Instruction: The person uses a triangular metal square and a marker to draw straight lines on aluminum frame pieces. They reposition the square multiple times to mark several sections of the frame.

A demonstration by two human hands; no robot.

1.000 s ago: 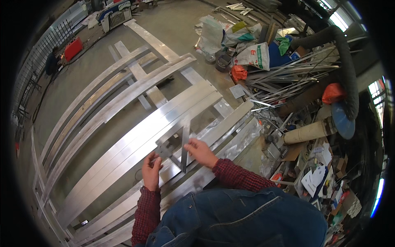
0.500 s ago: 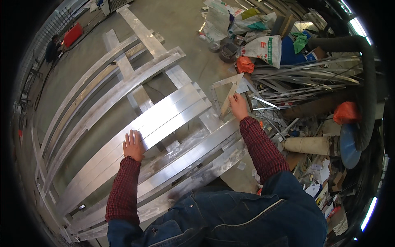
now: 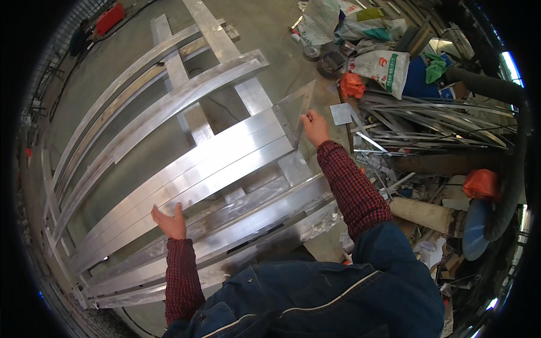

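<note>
Three long flat aluminium bars (image 3: 225,147) lie side by side across a metal rack. At their right ends stands a metal triangular set square (image 3: 306,102), one edge close along the bar ends. My right hand (image 3: 315,127) has its fingers closed on the set square's right side. By the near edge of the bars is my left hand (image 3: 171,223), thumb and fingers spread, holding nothing. Whether its fingertips touch the nearest bar I cannot tell.
Curved metal rails (image 3: 186,93) of the rack run beyond the bars, and more lengths (image 3: 265,209) lie nearer my body. To the right are a heap of metal strips (image 3: 434,115), white sacks (image 3: 380,67), an orange bag (image 3: 352,84) and a thick dark hose (image 3: 479,83).
My right hand has brought the set square left against the bar ends. My left hand has come off the top of the bars, toward me, to their near edge.
</note>
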